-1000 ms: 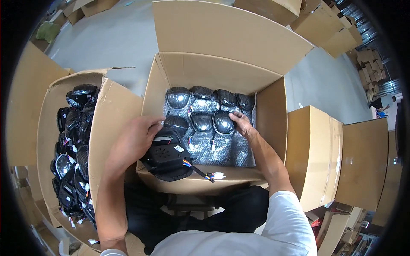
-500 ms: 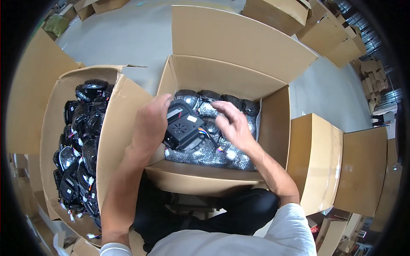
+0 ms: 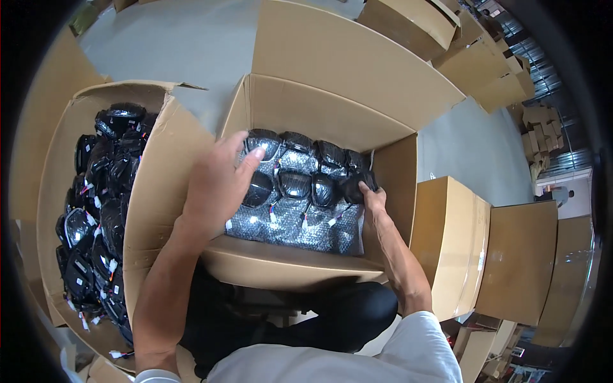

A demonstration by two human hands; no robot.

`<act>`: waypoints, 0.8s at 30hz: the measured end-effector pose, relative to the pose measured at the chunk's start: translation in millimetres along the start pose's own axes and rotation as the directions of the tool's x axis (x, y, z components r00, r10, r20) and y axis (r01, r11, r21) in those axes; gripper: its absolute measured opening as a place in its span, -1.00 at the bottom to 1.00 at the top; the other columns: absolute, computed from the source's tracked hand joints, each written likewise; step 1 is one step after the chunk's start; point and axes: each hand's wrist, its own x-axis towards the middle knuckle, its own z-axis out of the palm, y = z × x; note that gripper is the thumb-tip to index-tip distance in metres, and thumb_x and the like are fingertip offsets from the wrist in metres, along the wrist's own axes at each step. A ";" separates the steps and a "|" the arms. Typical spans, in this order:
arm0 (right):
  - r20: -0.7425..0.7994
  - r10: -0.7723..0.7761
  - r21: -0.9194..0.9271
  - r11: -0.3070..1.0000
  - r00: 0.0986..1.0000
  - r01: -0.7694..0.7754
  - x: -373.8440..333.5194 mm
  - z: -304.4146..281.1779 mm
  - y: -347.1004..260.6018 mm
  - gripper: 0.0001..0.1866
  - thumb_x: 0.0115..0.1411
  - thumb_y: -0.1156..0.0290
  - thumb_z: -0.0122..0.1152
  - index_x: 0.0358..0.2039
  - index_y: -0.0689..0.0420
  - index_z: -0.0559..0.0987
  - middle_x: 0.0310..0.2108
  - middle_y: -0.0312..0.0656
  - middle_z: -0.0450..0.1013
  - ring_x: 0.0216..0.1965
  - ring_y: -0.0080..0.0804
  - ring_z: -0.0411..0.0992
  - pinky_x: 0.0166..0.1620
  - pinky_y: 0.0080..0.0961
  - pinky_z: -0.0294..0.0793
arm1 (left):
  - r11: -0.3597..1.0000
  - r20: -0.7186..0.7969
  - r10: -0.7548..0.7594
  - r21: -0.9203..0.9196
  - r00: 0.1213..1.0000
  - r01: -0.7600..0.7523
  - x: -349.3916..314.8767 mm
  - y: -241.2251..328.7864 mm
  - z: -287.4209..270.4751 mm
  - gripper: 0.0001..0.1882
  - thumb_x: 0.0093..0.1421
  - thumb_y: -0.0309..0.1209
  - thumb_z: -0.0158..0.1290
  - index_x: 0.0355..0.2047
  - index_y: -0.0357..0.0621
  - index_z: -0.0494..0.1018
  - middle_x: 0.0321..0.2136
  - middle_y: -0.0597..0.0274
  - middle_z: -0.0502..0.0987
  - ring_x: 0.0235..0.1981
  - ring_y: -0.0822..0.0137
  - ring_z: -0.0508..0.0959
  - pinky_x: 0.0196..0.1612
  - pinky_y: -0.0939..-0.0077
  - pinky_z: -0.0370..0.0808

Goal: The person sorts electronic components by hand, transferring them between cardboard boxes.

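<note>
Inside the open cardboard box (image 3: 306,271) in front of me, black plastic units with wires and white plugs stand in two rows on bubble wrap (image 3: 290,233). My right hand (image 3: 375,196) is closed on the black unit (image 3: 353,186) at the right end of the nearer row; its fingertips are partly hidden. My left hand (image 3: 220,167) hovers over the box's left side, slightly blurred, thumb and fingers apart with nothing in them. Just beyond its thumb lies the leftmost glossy unit (image 3: 257,189) of the nearer row.
A tall carton (image 3: 153,210) on my left holds a pile of similar black units (image 3: 108,217). Closed cartons (image 3: 453,249) stand against the right side. The box's far flap (image 3: 351,54) is raised. More cartons (image 3: 408,29) sit on the grey floor beyond.
The unit held at the box's left side has left my left hand, which is now open. My right hand has moved right onto the end unit. The whole view has shifted slightly.
</note>
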 end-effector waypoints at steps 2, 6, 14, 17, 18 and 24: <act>-0.077 -0.027 -0.191 0.982 0.997 0.012 1.1 19.1 16.9 -0.44 0.12 0.40 0.42 0.09 0.34 0.43 -0.06 -0.06 0.53 -0.10 -0.25 0.53 0.03 -0.36 0.49 | 0.999 -0.010 0.006 0.040 1.000 -0.006 -4.5 -11.9 -3.7 -0.54 0.30 -0.23 0.10 0.02 -0.42 0.46 -0.12 -0.25 0.57 -0.12 -0.15 0.59 -0.04 0.16 0.50; -0.137 -0.040 -0.153 0.988 0.990 0.019 14.9 23.1 50.6 -0.41 0.20 0.32 0.37 0.13 0.36 0.36 -0.03 0.02 0.49 -0.10 -0.16 0.50 -0.03 -0.23 0.51 | 0.996 -0.006 0.054 0.072 0.999 -0.054 -7.0 -14.9 -3.9 -0.55 0.30 -0.24 0.10 0.00 -0.42 0.47 -0.14 -0.26 0.57 -0.13 -0.17 0.59 -0.05 0.14 0.50; 0.008 0.531 -0.107 0.843 0.847 -0.527 10.0 11.2 70.3 -0.34 0.28 0.06 0.25 0.14 0.36 0.34 -0.01 0.16 0.46 -0.19 0.04 0.57 -0.22 -0.06 0.67 | 0.997 0.045 0.058 0.040 0.997 -0.060 -7.1 -14.3 -11.0 -0.54 0.30 -0.25 0.11 0.05 -0.39 0.44 -0.10 -0.25 0.57 -0.08 -0.06 0.61 -0.06 0.24 0.53; 0.108 0.174 -0.904 0.426 0.979 0.025 13.6 -21.6 55.3 -0.29 0.20 -0.08 0.29 0.04 0.35 0.41 -0.36 0.05 0.60 -0.23 -0.09 0.62 -0.27 -0.21 0.62 | 0.997 0.099 0.064 -0.042 0.993 -0.060 -10.7 -9.9 -12.2 -0.59 0.30 -0.25 0.10 -0.04 -0.39 0.48 -0.19 -0.21 0.58 -0.14 -0.09 0.60 -0.06 0.17 0.50; -0.184 -0.108 -0.955 0.256 0.977 -0.152 -39.9 52.7 27.6 -0.36 0.18 -0.07 0.31 0.00 0.23 0.41 -0.22 0.03 0.59 -0.20 -0.07 0.61 -0.23 -0.17 0.59 | 0.995 0.022 0.104 0.006 0.994 -0.104 -21.8 -33.5 -14.3 -0.60 0.30 -0.22 0.09 -0.08 -0.37 0.49 -0.25 -0.18 0.58 -0.21 -0.09 0.61 -0.12 0.14 0.51; 0.643 -0.179 -0.589 0.505 0.744 0.631 37.2 -19.5 66.5 -0.25 0.02 0.26 0.33 0.18 0.36 0.32 -0.08 0.16 0.50 -0.06 0.13 0.49 0.04 -0.11 0.45 | 0.987 0.024 0.160 0.009 0.987 -0.160 -24.4 -2.4 -12.6 -0.72 0.27 -0.27 0.09 -0.25 -0.28 0.42 -0.29 -0.10 0.52 -0.24 -0.15 0.57 -0.20 0.01 0.51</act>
